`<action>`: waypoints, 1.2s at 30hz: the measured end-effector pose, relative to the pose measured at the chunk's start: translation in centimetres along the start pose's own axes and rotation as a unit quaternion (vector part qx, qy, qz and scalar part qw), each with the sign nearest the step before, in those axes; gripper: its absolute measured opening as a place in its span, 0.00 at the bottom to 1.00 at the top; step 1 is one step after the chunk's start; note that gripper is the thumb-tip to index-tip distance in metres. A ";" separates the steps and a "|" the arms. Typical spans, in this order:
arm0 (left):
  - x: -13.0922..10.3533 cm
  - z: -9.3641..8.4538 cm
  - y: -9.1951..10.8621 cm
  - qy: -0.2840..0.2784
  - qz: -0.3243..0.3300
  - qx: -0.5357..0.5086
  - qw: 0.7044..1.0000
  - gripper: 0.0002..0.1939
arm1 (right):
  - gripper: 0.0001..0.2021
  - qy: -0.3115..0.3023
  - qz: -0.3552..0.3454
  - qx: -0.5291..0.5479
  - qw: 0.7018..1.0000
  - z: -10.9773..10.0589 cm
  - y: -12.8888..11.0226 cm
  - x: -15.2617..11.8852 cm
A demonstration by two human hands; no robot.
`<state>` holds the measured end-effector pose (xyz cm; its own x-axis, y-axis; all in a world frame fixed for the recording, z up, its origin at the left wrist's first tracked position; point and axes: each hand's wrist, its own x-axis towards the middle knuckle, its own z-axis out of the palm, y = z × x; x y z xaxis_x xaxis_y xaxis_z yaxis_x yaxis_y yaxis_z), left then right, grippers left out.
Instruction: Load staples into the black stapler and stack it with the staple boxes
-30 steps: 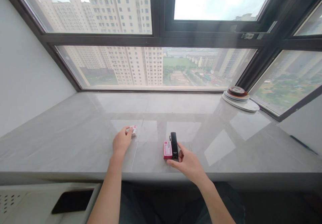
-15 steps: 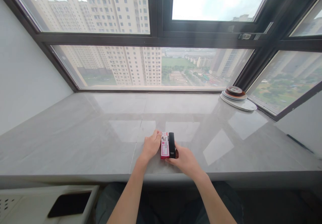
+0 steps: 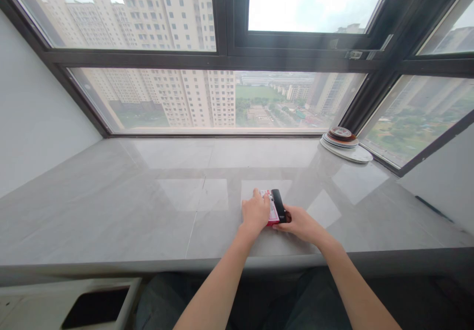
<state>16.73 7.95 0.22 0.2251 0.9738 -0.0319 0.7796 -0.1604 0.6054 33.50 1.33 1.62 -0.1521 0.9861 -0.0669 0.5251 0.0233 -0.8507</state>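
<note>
two hands, bare, close together but apart from each other, with a small group of goods between them on the pale surface (image 3: pixel 129 211).

item: stapler (image 3: pixel 279 205), black, lengthwise away from the person, on the right of the group.
item: box (image 3: pixel 273 212), pink and white, side by side with the stapler and touching it; partly covered, so whether it is one box or two cannot be told.
item: left hand (image 3: pixel 255 210), fingers bent over the box's left side and far part; whether it is clamped or merely resting there cannot be told.
item: right hand (image 3: pixel 304 225), closed about the stapler's right side and near end, thumb low at the front.
item: plates (image 3: pixel 344 155), stacked, well apart, by the window corner.

step in hand, as judged: lining up box and stapler edge to edge. next move, as judged: calls for light, even pressure from both sides, the near ends kept level, neither piece tipped.
</note>
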 end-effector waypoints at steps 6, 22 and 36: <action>2.9 5.5 9.1 -0.054 0.015 -0.033 0.998 0.34 | 0.25 0.003 0.086 0.021 0.996 -9.0 5.6 -1.5; 1.2 3.9 6.1 -0.085 0.086 -0.129 0.984 0.40 | 0.59 0.170 0.088 -0.061 0.980 -14.0 5.9 -6.6; -8.3 -6.7 -13.7 0.128 0.134 0.131 0.974 0.28 | 0.31 0.092 -0.053 -0.316 0.943 8.6 -2.0 1.5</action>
<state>0.30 3.13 -2.44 0.3139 0.8945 0.3182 0.8429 -0.4168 0.3402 25.01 1.32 -1.32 -0.1154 0.9832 0.1417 0.9180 0.1600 -0.3628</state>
